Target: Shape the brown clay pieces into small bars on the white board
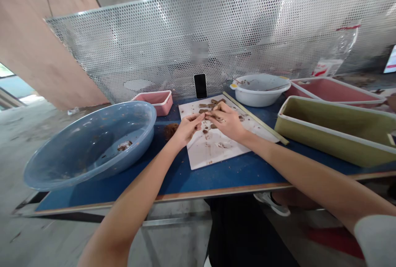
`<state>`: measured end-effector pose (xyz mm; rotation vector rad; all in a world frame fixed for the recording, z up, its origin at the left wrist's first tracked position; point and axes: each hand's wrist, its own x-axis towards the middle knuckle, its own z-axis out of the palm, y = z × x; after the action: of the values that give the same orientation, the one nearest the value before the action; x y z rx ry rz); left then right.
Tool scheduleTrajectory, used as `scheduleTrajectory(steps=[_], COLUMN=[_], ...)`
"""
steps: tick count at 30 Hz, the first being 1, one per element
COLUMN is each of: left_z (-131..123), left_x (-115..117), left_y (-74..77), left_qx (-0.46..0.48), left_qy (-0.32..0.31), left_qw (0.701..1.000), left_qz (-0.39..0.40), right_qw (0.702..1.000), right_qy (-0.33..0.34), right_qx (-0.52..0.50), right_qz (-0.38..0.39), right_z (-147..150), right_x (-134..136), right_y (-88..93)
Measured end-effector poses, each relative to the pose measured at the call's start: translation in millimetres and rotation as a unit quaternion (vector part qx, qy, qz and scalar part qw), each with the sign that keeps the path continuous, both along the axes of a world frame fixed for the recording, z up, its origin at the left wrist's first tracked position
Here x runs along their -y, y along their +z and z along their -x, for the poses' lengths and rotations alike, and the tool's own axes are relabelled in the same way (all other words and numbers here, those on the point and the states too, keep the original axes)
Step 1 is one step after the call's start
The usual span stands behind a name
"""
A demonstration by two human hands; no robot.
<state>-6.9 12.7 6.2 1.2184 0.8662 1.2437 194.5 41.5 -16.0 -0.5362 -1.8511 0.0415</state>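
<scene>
A white board [213,151] smeared with brown clay lies on the blue table [185,176]. Several small brown clay pieces [210,105] sit at its far end. My left hand [187,127] and my right hand [227,120] meet over the board's middle. Their fingers are curled and pinched together on a small brown clay piece [208,114] between them. More clay bits [213,126] lie just under the hands.
A large blue basin [89,143] with a clay lump stands left. A small pink tray [156,100], a black phone [200,86], a white bowl [260,89], a wooden stick [256,120], an olive trough [334,128] and a pink trough [337,89] ring the board before a perforated metal screen [216,36].
</scene>
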Motion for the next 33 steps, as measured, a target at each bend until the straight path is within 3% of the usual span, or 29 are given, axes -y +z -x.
scheduleTrajectory(steps=[33], left_z=[-0.6], left_x=[-0.2], left_y=[-0.5], left_qx=[0.009], left_qy=[0.011], left_qw=[1.000], left_qz=[0.027], right_qw=[0.999], right_qy=[-0.010], right_qx=[0.046], right_qz=[0.019], right_z=[-1.9], right_x=[0.7], right_y=[0.8])
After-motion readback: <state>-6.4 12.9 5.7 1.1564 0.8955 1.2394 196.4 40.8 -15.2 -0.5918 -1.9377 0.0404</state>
